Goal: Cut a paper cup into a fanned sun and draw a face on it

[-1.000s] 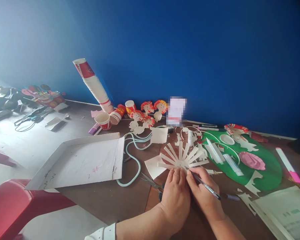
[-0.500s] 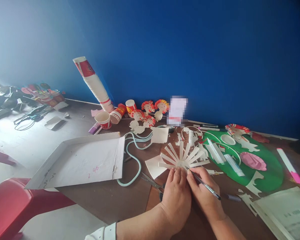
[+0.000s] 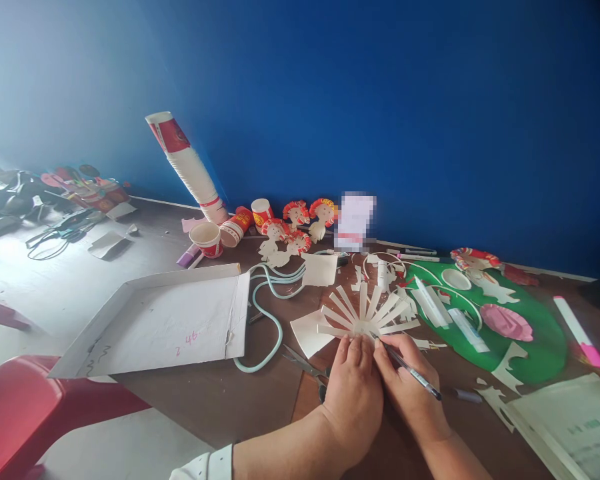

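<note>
Black-ended pen point(image 3: 424, 383) is gripped in right hand point(image 3: 409, 392); whether left hand point(image 3: 356, 383) pinches or merely presses cannot be told. Partly covered by it, white paper cut-out point(image 3: 361, 327) is laid on brown table point(image 3: 205, 403), narrow strips fanned outward from rounded centre.

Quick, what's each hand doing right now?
Left hand: fingers on the cut paper; whether it grips cannot be told.
Right hand: closed around a pen.

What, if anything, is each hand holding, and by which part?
The right hand holds the pen near its tip. The left hand touches the near side of the fringed paper; any grip is hidden.
</note>
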`<state>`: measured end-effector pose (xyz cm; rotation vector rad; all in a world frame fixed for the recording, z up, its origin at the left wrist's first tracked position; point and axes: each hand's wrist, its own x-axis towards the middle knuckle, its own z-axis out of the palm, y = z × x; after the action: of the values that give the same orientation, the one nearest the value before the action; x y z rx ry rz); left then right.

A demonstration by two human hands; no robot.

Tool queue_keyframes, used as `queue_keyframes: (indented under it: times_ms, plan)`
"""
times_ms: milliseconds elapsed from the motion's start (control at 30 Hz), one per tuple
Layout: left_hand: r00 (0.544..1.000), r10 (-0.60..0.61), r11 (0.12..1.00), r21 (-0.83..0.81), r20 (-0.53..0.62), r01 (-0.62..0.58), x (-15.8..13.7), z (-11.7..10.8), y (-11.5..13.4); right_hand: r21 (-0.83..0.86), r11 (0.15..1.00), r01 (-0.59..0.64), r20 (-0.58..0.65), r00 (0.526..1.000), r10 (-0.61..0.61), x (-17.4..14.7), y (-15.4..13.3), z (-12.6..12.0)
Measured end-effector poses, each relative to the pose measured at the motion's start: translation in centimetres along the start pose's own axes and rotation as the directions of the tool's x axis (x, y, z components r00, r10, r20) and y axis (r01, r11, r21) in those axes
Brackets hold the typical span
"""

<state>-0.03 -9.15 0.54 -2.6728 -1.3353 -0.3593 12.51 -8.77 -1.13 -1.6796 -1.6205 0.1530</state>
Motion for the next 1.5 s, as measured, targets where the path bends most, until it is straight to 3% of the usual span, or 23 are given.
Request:
queue_keyframes:
  times_ms: [1500]
  plan:
    - [1.000,0.017,1.000,-0.008,0.004,-0.017,-0.11,0.42,0.02,-0.003,0.999,0.034,0.013,0.999,-0.034,0.03,-0.03,0.11]
